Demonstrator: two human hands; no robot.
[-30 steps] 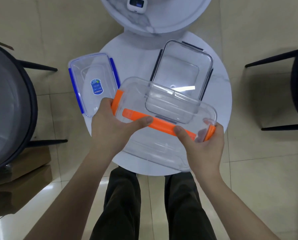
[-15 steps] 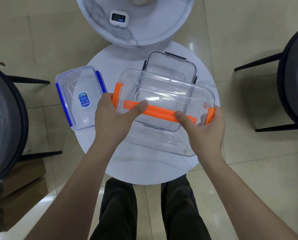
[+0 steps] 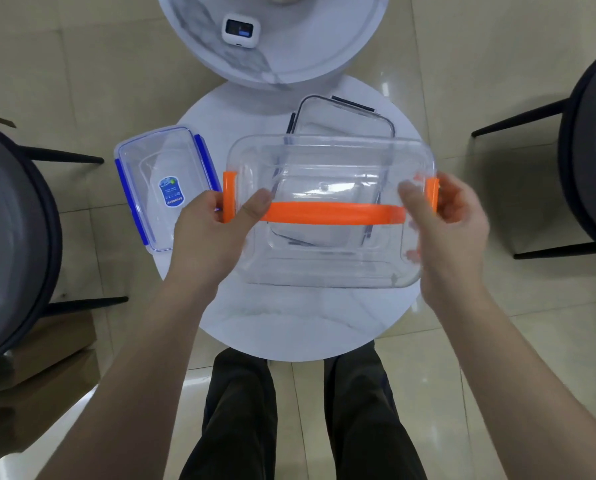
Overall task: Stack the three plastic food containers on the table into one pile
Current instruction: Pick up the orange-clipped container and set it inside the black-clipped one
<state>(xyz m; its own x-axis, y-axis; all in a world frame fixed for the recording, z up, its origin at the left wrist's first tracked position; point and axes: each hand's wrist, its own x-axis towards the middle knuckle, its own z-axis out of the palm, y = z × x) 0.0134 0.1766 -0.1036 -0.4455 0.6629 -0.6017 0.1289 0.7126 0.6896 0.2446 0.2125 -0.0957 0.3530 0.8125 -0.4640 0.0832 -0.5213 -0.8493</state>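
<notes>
I hold a large clear container with orange clips (image 3: 327, 213) in the air above the small round white table (image 3: 289, 323). My left hand (image 3: 210, 237) grips its left end, thumb on the lid. My right hand (image 3: 445, 230) grips its right end. Below and behind it, seen partly through the clear plastic, lies a clear container with black clips (image 3: 341, 123) on the table's far right. A smaller clear container with blue clips (image 3: 165, 185) and a blue label rests at the table's left edge.
A second round marble table (image 3: 289, 57) stands beyond, carrying a small white device (image 3: 240, 30). Dark chairs flank both sides, one chair (image 3: 9, 237) at left and another chair (image 3: 587, 161) at right. A brown cardboard box (image 3: 30, 393) sits on the floor at lower left.
Both hands have levelled the orange-clipped container and carried it farther over the black-clipped one. My hands have slid outward toward its two ends.
</notes>
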